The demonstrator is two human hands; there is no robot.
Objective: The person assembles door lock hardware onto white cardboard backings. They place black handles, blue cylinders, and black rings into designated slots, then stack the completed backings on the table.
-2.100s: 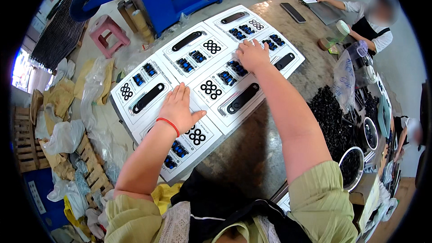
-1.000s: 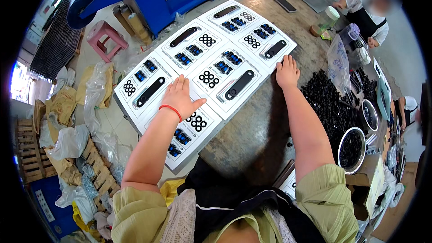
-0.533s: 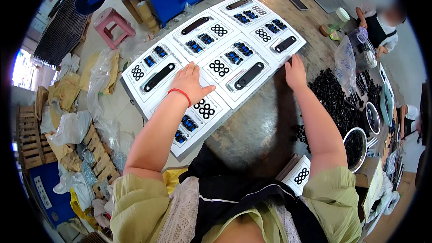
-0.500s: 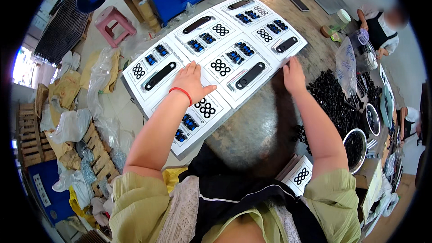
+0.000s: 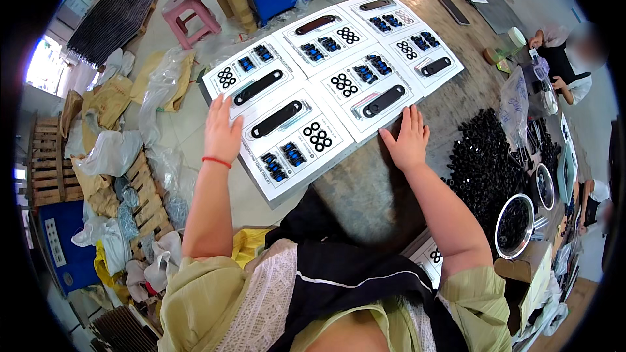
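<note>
Several white cards [image 5: 329,101] lie side by side at the table's edge like one large sheet. Each bears a long black slotted bar [image 5: 276,119], small black-and-blue parts [image 5: 274,166] and a group of black rings [image 5: 317,135]. My left hand [image 5: 223,132], with a red cord at the wrist, is open at the left edge of the cards, fingers pointing away from me. At the near right edge my right hand [image 5: 408,138] is open too, thumb apart and fingertips at the border. Neither hand grips anything visible.
A heap of small black parts [image 5: 486,156] lies right, beside a metal bowl [image 5: 514,225] of black pieces. Farther back are a phone [image 5: 453,10] and a green-lidded jar [image 5: 514,40]. A person [image 5: 564,58] is at the far right. A pink stool [image 5: 189,16] stands left.
My left hand has moved off the middle of the cards to their left edge, uncovering the near-left card. My right hand has slid nearer along the right edge. The whole view has shifted.
</note>
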